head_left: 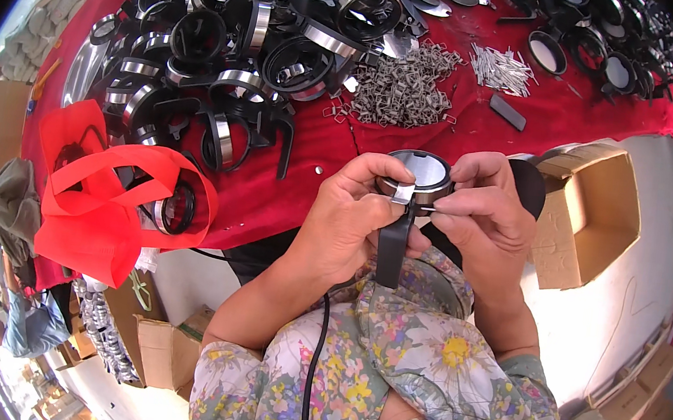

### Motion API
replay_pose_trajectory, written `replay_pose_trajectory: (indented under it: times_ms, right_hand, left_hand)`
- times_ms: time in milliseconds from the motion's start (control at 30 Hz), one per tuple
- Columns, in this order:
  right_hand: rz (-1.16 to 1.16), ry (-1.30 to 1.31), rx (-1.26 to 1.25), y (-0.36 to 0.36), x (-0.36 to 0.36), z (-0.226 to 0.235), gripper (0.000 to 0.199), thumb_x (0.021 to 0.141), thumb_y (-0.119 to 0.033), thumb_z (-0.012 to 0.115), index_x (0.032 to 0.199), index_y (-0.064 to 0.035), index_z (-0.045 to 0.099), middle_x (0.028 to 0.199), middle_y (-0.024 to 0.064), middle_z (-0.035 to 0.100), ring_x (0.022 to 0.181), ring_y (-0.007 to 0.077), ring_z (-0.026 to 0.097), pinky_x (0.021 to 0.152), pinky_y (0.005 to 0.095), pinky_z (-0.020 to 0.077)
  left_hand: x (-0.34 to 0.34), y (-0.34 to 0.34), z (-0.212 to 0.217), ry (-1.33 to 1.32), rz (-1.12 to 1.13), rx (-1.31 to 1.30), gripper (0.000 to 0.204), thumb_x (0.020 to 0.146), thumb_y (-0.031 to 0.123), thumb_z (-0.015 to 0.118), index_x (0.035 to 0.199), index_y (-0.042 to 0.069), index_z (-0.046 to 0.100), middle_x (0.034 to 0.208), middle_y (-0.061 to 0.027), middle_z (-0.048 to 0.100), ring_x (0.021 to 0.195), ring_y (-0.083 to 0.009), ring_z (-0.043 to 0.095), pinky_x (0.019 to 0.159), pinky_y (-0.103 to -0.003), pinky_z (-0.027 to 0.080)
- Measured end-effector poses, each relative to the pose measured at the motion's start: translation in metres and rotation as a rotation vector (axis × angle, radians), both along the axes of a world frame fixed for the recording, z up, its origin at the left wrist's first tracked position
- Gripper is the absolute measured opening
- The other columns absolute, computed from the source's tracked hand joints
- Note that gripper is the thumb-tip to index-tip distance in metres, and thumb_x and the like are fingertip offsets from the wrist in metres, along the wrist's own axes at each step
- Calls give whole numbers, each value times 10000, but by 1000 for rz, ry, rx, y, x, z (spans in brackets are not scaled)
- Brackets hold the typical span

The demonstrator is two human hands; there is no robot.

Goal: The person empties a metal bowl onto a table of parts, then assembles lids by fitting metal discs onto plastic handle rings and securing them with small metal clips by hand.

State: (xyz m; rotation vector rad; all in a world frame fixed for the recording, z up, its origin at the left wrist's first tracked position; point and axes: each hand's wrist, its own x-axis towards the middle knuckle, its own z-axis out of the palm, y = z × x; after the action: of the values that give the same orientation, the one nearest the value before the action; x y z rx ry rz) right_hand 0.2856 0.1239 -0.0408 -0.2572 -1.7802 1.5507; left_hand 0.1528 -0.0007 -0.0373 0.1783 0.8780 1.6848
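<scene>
Black ring with handle [410, 187] gripped in both our hands above the red surface's [530, 112] near edge, left hand [350, 212] clasping its metal band, right hand [480, 206] pinching a small clip (barely visible), clip heap [404, 89] beyond, ring pile [239, 41] behind, cardboard box [589, 214] to the right

Assembly workshop: heaped black ring parts [231, 40], metal clips [400, 93].

At right of centre we see an open brown carton [593, 214], tilted on the white floor. At lower left we see smaller brown boxes [167, 348]. A red bag [104, 208] hangs at left.
</scene>
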Motion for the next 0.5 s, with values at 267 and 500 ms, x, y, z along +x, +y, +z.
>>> replay_pose_trajectory:
  times_ms: [267,500]
  right_hand:
    - [-116,-87,163,-4,-4,-8,209,710,0,790,902,-35,714,873,74,570,832,183,537,687,286,403]
    - [-163,-174,305,-5,0,-8,178,707,-57,788,860,-58,697,849,60,573,810,200,531,769,324,363]
  left_hand:
    - [-2,-2,-3,-76,-7,41,289,877,32,546,1164,25,520,933,-180,669,632,-227,714,561,-343,627]
    - [2,0,-4,-48,28,59,287,881,-7,526,1167,11,516,967,-185,663,694,-230,723,611,-356,636]
